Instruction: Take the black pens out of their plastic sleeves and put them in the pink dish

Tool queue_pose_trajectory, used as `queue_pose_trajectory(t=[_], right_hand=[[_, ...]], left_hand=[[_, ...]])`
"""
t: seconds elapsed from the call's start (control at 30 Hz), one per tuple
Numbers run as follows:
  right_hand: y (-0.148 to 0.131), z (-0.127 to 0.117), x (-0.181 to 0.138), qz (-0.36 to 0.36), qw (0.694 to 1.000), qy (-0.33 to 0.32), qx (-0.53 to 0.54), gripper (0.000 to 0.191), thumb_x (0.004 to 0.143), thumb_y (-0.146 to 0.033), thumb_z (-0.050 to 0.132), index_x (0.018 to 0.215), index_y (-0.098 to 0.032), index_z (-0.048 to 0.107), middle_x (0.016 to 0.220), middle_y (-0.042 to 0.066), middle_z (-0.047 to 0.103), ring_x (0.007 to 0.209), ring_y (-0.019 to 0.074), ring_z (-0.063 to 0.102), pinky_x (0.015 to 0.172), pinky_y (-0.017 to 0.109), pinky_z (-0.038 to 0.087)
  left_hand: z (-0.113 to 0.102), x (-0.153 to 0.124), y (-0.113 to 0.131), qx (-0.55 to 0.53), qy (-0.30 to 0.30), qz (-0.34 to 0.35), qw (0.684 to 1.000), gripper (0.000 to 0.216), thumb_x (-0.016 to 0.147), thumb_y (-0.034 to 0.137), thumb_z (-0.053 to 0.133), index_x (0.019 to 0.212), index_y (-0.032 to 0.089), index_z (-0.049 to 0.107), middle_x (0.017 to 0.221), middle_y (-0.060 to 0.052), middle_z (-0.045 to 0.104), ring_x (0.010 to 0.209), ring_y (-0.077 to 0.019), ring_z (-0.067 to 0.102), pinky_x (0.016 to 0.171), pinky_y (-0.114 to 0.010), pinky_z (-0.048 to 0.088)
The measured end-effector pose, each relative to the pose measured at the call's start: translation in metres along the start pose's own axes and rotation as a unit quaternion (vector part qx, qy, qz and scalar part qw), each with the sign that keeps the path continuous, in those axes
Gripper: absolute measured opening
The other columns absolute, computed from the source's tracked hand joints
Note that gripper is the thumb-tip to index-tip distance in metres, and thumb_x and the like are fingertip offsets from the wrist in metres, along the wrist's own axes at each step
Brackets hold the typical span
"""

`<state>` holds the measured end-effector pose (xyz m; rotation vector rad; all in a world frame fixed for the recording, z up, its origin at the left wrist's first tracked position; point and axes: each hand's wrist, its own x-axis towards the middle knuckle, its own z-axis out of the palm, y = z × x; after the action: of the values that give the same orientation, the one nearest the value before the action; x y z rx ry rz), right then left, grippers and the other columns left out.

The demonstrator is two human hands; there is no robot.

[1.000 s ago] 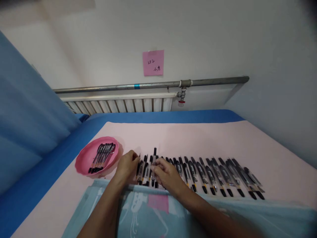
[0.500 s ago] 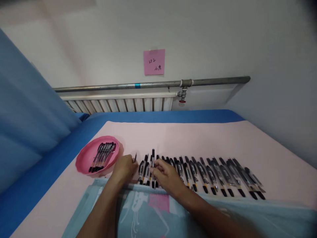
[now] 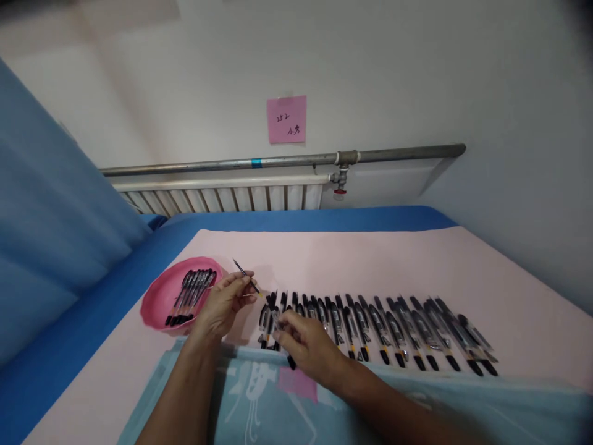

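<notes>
My left hand [image 3: 225, 306] pinches a thin pen refill [image 3: 241, 269], its tip slanting up and left and its yellowish end down and right. My right hand [image 3: 308, 340] is closed round a clear pen barrel [image 3: 291, 362] with black ends; the fingers cover most of its length. The barrel's upper end is close to the lower end of the refill, apparently apart from it. Beneath and beside my right hand lies a long row of pen parts [image 3: 376, 320], with black caps, clear barrels and refills. Several assembled pens [image 3: 197, 290] lie side by side in a pink dish.
The pink dish [image 3: 151, 312] with a scalloped rim stands left of my left hand. A pink cloth [image 3: 333, 259] covers the blue surface [image 3: 301, 219]. Light-blue patterned fabric [image 3: 259, 395] borders the near edge. A blue curtain [image 3: 55, 204] hangs left; a radiator [image 3: 241, 198] and pipe are behind.
My left hand has risen and turned, bringing the refill up and into a slant. My right hand has moved slightly down and tilted the pen barrel toward the refill.
</notes>
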<state>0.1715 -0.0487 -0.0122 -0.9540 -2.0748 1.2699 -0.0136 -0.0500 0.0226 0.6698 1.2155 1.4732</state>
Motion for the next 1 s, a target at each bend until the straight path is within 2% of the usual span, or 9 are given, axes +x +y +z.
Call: queue_pose_trajectory(t=[0.1, 0.27, 0.57, 1.0], right_hand=[[-0.0013, 0.0000, -0.0012, 0.000, 1.000, -0.010, -0.020, 0.011, 0.080, -0.029, 0.047, 0.077, -0.019, 0.053, 0.054, -0.006, 0.043, 0.049, 0.0077, 0.037, 0.047, 0.020, 0.025], [0.0011, 0.0013, -0.0021, -0.025, 0.998, -0.024, -0.049, 0.013, 0.082, -0.028, 0.045, 0.081, -0.019, 0.054, 0.054, -0.005, 0.045, 0.049, 0.0081, 0.038, 0.048, 0.020, 0.025], [0.0005, 0.0005, -0.0032, -0.035, 0.997, -0.031, -0.062, 0.013, 0.082, -0.027, 0.045, 0.082, -0.019, 0.055, 0.054, -0.005, 0.046, 0.050, 0.0082, 0.039, 0.048, 0.020, 0.024], [-0.0074, -0.0018, -0.0045, -0.055, 0.993, -0.039, -0.095, 0.010, 0.080, -0.022, 0.045, 0.072, -0.018, 0.049, 0.059, -0.003, 0.048, 0.055, 0.0087, 0.041, 0.051, 0.021, 0.025]], left_hand=[[-0.0007, 0.0004, 0.0027, -0.052, 0.009, -0.005, 0.999, 0.019, 0.067, 0.015, 0.065, 0.085, 0.012, 0.059, 0.068, -0.002, 0.063, 0.063, -0.0117, 0.062, 0.058, -0.023, 0.052], [-0.0007, -0.0004, 0.0053, -0.066, 0.012, -0.004, 0.998, 0.016, 0.071, 0.012, 0.061, 0.087, 0.012, 0.058, 0.066, -0.003, 0.063, 0.064, -0.0132, 0.063, 0.056, -0.023, 0.052], [-0.0019, -0.0024, 0.0050, -0.037, -0.001, 0.017, 0.999, 0.020, 0.068, 0.017, 0.065, 0.085, 0.012, 0.058, 0.068, -0.001, 0.062, 0.063, -0.0125, 0.062, 0.055, -0.023, 0.051], [-0.0016, -0.0024, 0.0049, -0.007, 0.004, 0.026, 1.000, 0.027, 0.064, 0.022, 0.068, 0.086, 0.013, 0.057, 0.068, -0.001, 0.062, 0.062, -0.0120, 0.061, 0.053, -0.021, 0.049]])
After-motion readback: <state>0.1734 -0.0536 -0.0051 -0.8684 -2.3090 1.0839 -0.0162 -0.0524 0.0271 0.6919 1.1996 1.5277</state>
